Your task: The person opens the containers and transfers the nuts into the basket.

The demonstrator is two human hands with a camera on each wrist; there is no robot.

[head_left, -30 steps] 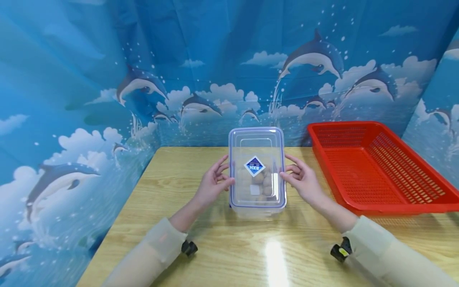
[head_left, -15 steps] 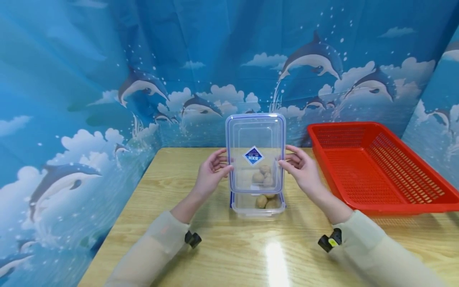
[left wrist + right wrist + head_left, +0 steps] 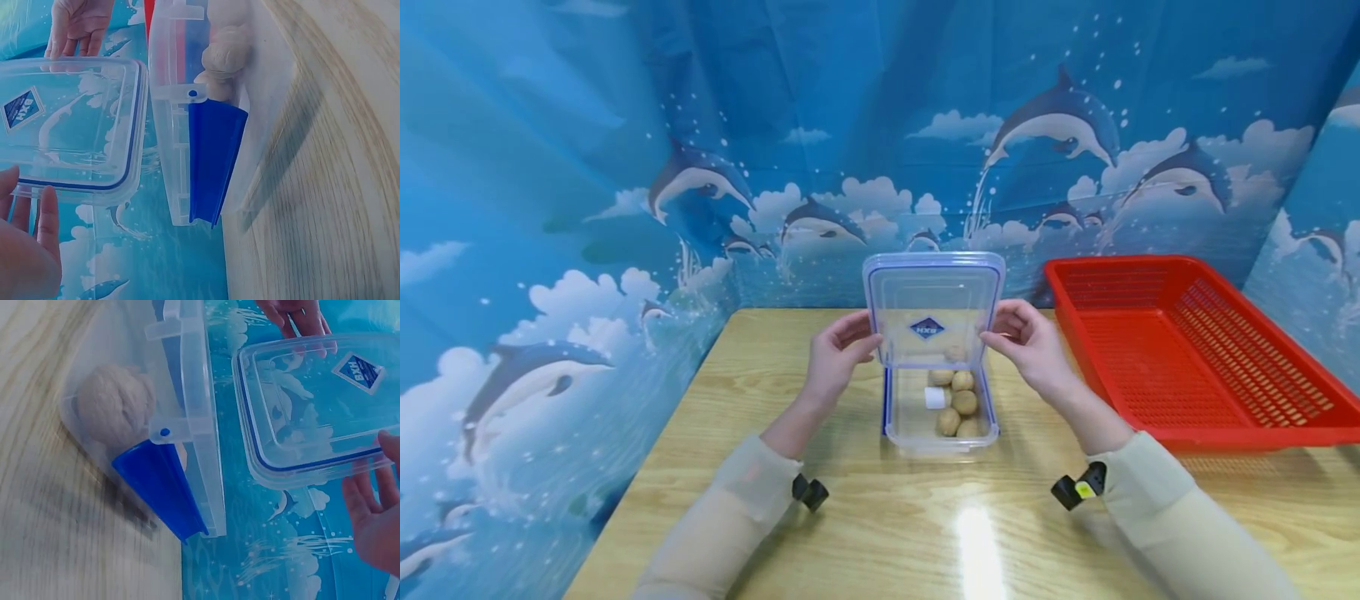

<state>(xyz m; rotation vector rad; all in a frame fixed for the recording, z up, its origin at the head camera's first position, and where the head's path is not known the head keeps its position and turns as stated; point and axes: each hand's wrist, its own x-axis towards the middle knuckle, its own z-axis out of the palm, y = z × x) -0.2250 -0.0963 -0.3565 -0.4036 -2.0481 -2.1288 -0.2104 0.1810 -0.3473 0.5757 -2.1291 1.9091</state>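
Observation:
A clear lid (image 3: 934, 287) with a blue seal and a diamond label is held tilted up by both hands, above the far part of a clear plastic food box (image 3: 910, 425). My left hand (image 3: 835, 358) pinches the lid's left edge between thumb and fingers. On the opposite edge, my right hand (image 3: 1036, 354) grips it the same way. Several walnuts (image 3: 965, 403) lie along the box's right side, beside a small white patch (image 3: 935, 397). In the wrist views the lid stands apart from the box rim, and a blue side latch (image 3: 215, 162) hangs down unfastened.
A large red plastic basket (image 3: 1157, 358) stands right of the box. The wooden table (image 3: 850, 508) ends at the back against a blue dolphin-print sheet (image 3: 850, 100), which also runs along the left side.
The lid has come up off the box, uncovering the walnuts, and now tilts further with its label foreshortened. Both hands moved with it, keeping hold of its edges.

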